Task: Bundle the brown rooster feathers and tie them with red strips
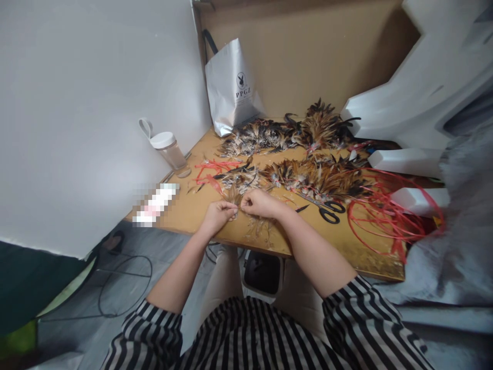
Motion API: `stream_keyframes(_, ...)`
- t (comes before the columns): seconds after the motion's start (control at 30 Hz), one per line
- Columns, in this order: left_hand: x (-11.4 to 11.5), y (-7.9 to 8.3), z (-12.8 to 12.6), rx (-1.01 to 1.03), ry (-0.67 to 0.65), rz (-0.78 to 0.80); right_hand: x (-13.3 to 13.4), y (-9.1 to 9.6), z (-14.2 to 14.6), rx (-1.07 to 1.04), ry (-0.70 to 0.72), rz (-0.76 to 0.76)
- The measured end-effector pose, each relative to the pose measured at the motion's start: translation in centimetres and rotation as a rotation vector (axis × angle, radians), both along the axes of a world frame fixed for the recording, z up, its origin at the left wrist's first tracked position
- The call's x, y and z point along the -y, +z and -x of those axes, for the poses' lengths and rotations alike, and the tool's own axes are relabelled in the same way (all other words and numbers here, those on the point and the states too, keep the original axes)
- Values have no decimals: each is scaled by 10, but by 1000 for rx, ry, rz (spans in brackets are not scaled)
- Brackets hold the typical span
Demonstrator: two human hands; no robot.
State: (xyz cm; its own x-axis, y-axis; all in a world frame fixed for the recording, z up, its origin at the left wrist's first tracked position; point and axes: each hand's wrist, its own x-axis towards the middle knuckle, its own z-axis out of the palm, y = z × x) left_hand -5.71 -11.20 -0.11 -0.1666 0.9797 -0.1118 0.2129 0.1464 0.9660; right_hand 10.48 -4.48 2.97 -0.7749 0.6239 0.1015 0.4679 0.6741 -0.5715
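Near the front edge of the table, my left hand (220, 217) pinches a small bunch of brown feathers (232, 195) that fans out upward from the fingertips. Close beside it on the right, my right hand (259, 203) is closed, thumb against finger, by the base of the bunch. Whatever lies between its fingertips is too small to make out. Loose feather scraps (260, 231) are scattered below the hands. Just beyond them lies a pile of pale and dark feathers (242, 180). Black-handled scissors (330, 211) rest to the right.
Tied feather bundles (319, 177) lie in rows across the wooden table (346, 241). Red plastic ribbon (385, 216) is tangled at the right, with more red strips (217, 167) at the left. A silver bag (231, 92), a lidded bottle (169, 150) and a small bin (264, 272) are around.
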Motion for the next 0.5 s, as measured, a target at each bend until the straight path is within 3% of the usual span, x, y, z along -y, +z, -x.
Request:
stream_keyframes(0.27, -2, -8, 4, -35, -42, -29, -3, -10, 2, -148, 26, 274)
stream_keyframes(0.4, -2, -10, 4, -76, -63, -57, -3, -10, 8, -208, 76, 296)
stream_keyframes(0.5, -1, -9, 4, -50, -61, -58, -3, -6, 6, -212, 36, 253)
